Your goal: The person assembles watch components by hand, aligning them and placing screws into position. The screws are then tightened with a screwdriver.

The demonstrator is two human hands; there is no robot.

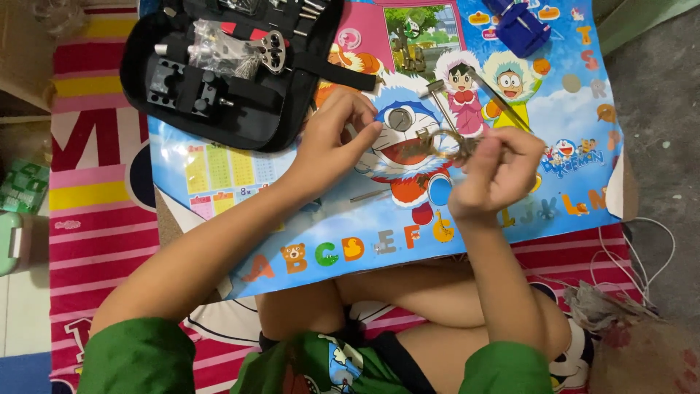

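Right hand (496, 171) fingers pinch a small brownish metal watch band (445, 146), held above the colourful cartoon plastic mat (467, 219). Left hand (339, 131) fingers curl narrow beside the band's free end; contents not discernible. Step judged: fine work on the band. Black zip tool case (240, 109) lies open behind.

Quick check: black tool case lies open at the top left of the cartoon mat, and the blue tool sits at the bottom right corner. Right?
Not quite. The head view shows the blue tool at the top right of the cartoon mat, not the bottom right. The black tool case does lie open at the top left.
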